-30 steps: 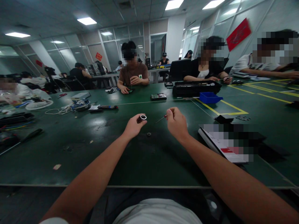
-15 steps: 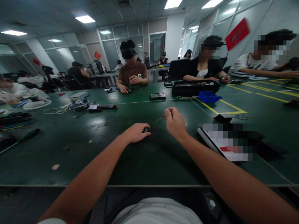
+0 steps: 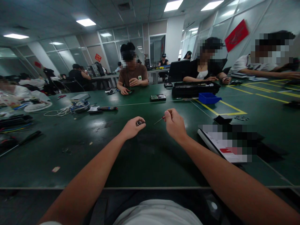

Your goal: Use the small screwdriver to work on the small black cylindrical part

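Note:
My left hand (image 3: 132, 127) is closed around a small dark round piece with a shiny rim (image 3: 139, 123); the fingers cover most of it, so I cannot tell its kind. To its right, my right hand (image 3: 174, 123) is closed on a thin screwdriver (image 3: 159, 120). The metal shaft points left and down toward the left hand, and a bit of red handle shows at the fingertips. A gap separates the tip from the round piece. Both hands are above the green tabletop (image 3: 150, 162).
On the right lies a white booklet (image 3: 217, 147) beside black pieces (image 3: 269, 150). A blue bin (image 3: 209, 98), a hard drive (image 3: 158, 97) and a long black housing (image 3: 195, 89) stand farther back. Cables (image 3: 79, 105) and a long screwdriver (image 3: 30, 137) lie left. People sit across the table.
My left hand has moved away from me and a little left, turning so the round piece shows more from above. My right hand with the screwdriver has hardly moved.

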A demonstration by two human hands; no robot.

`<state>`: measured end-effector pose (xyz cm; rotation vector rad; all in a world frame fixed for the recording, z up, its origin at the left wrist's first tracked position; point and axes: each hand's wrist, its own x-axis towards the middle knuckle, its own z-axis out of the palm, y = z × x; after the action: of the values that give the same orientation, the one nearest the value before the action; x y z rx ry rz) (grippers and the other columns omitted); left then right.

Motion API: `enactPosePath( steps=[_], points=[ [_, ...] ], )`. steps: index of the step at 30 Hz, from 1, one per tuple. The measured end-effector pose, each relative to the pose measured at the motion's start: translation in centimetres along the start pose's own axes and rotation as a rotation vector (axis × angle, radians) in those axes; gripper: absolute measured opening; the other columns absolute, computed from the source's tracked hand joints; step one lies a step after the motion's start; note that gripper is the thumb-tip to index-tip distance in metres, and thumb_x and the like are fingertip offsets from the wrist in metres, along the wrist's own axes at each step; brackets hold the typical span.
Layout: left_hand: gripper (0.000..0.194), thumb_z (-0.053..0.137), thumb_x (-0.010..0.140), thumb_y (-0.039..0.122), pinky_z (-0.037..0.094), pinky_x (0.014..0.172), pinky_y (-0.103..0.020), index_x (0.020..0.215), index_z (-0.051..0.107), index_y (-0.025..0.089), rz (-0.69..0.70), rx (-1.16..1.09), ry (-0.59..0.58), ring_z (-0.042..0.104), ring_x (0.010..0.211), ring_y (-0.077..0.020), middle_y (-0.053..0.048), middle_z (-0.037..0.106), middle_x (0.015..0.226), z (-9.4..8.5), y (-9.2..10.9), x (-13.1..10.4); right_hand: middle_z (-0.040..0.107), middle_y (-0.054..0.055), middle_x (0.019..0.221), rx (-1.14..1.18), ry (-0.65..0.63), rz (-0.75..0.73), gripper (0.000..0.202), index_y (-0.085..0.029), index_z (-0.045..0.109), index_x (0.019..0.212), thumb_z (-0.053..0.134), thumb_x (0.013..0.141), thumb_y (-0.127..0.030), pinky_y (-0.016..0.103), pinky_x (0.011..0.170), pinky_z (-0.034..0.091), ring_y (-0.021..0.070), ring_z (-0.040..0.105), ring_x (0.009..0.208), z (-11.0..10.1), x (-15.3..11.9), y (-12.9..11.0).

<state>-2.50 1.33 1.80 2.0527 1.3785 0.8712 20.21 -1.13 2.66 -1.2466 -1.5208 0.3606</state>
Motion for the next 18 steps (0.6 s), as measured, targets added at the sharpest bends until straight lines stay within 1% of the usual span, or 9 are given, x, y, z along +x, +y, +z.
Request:
enactPosePath(
  steps=[1, 3, 5, 7, 9, 12, 15, 18],
  points=[
    [0.03, 0.063, 0.083, 0.036, 0.046, 0.065, -0.029, 0.106, 0.069, 0.018, -0.043, -0.107, 0.054, 0.058, 0.07, -0.0155, -0.006, 0.068, 0.091, -0.4, 0.0, 0.2, 0.068, 0.005, 0.079, 0.001, 0.0, -0.001, 0.026, -0.023, 0.054, 0.09, 0.039, 0.099, -0.043, 0.036, 0.069, 0.04, 0.0234, 0.064, 0.076, 0.0, 0.0, 0.0],
    [0.031, 0.061, 0.082, 0.036, 0.038, 0.053, -0.025, 0.106, 0.068, 0.017, -0.117, -0.349, 0.154, 0.052, 0.059, -0.0116, -0.004, 0.065, 0.085, -1.5, -0.1, 0.4, 0.068, 0.005, 0.078, 0.007, 0.004, -0.006, 0.026, -0.023, 0.054, 0.09, 0.039, 0.099, -0.043, 0.036, 0.07, 0.04, 0.0234, 0.064, 0.076, 0.0, 0.0, 0.1],
    [0.028, 0.064, 0.081, 0.039, 0.03, 0.047, -0.023, 0.096, 0.066, 0.016, -0.154, -0.562, 0.253, 0.048, 0.054, -0.0092, -0.002, 0.06, 0.08, -2.8, -0.3, 0.4, 0.068, 0.005, 0.079, 0.01, 0.003, -0.01, 0.026, -0.023, 0.054, 0.09, 0.039, 0.099, -0.043, 0.036, 0.07, 0.04, 0.0234, 0.064, 0.076, 0.0, 0.0, 0.1],
    [0.028, 0.07, 0.077, 0.041, 0.028, 0.046, -0.021, 0.084, 0.06, 0.016, -0.175, -0.7, 0.336, 0.046, 0.052, -0.0077, 0.0, 0.055, 0.076, -4.4, -0.6, 0.1, 0.068, 0.005, 0.08, 0.008, -0.001, -0.009, 0.026, -0.024, 0.054, 0.09, 0.039, 0.099, -0.043, 0.036, 0.07, 0.041, 0.0236, 0.064, 0.076, 0.0, 0.0, 0.1],
    [0.028, 0.072, 0.075, 0.038, 0.03, 0.046, -0.021, 0.082, 0.056, 0.016, -0.198, -0.766, 0.407, 0.046, 0.051, -0.0075, 0.001, 0.053, 0.074, -6.2, -1.1, -0.4, 0.068, 0.005, 0.08, 0.007, -0.004, -0.005, 0.026, -0.024, 0.054, 0.091, 0.039, 0.099, -0.043, 0.036, 0.07, 0.041, 0.0239, 0.064, 0.076, 0.0, 0.0, 0.1],
    [0.017, 0.065, 0.08, 0.027, 0.033, 0.046, -0.021, 0.089, 0.058, 0.015, -0.301, -0.795, 0.542, 0.047, 0.051, -0.0089, 0.001, 0.054, 0.072, -9.2, -2.1, -1.8, 0.068, 0.005, 0.079, 0.012, -0.004, -0.004, 0.026, -0.024, 0.054, 0.091, 0.039, 0.099, -0.043, 0.037, 0.071, 0.041, 0.0243, 0.064, 0.077, -0.1, 0.0, 0.1],
    [0.01, 0.056, 0.085, 0.017, 0.036, 0.048, -0.021, 0.093, 0.059, 0.013, -0.424, -0.817, 0.677, 0.049, 0.053, -0.0093, 0.001, 0.054, 0.072, -12.4, -3.5, -3.8, 0.068, 0.005, 0.08, 0.014, -0.006, -0.006, 0.026, -0.024, 0.054, 0.091, 0.039, 0.099, -0.043, 0.037, 0.071, 0.041, 0.0245, 0.065, 0.078, 0.0, 0.1, 0.2],
    [0.006, 0.051, 0.085, 0.011, 0.038, 0.05, -0.021, 0.089, 0.056, 0.013, -0.5, -0.77, 0.845, 0.049, 0.056, -0.009, 0.001, 0.054, 0.074, -15.7, -5.1, -6.0, 0.068, 0.005, 0.08, 0.012, -0.004, -0.012, 0.025, -0.024, 0.054, 0.09, 0.039, 0.099, -0.042, 0.037, 0.072, 0.041, 0.0244, 0.065, 0.078, 0.0, 0.1, 0.3]
  ],
)
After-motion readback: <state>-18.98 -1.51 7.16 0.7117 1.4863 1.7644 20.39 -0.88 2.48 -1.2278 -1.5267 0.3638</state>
